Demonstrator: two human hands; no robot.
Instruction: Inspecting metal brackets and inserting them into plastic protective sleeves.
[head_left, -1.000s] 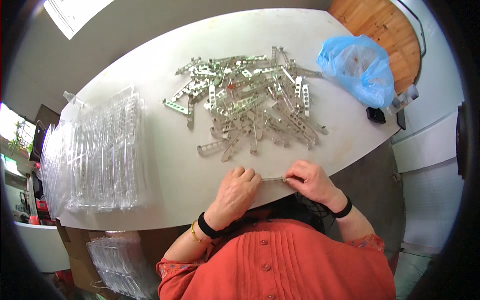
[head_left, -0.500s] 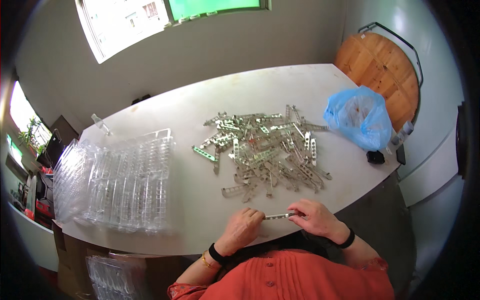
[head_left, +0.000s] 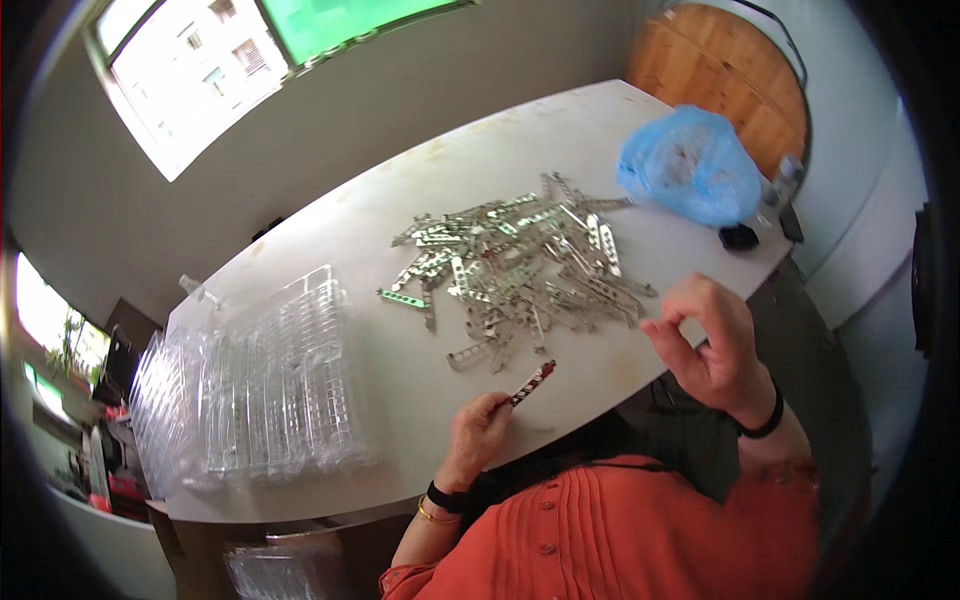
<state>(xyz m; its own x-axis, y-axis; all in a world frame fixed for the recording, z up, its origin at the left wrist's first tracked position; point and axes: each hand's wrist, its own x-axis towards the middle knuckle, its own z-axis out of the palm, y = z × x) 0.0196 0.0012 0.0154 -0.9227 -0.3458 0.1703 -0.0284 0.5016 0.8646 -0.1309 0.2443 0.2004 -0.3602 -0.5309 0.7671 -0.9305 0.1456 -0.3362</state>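
My left hand (head_left: 478, 436), near the table's front edge, pinches one end of a slotted metal strip (head_left: 533, 383). The strip tilts up to the right, its free end pointing at a loose heap of similar metal strips (head_left: 520, 260). My right hand (head_left: 708, 345) is lifted to the right of the heap, off the tabletop. Its fingers curl toward the thumb in a ring shape. Whatever may be between those fingertips is too small or hidden to make out.
Stacked clear plastic trays (head_left: 285, 385) cover the left of the white table (head_left: 400, 455). A blue plastic bag (head_left: 690, 165) lies at the far right, beside a small black object (head_left: 738, 237) and a clear bottle (head_left: 787, 178). A small clear bottle (head_left: 198, 291) lies behind the trays.
My right hand has let go of the metal strip and moved up and right. My left hand still holds the strip, now tilted upward. The whole view has turned and shifted.
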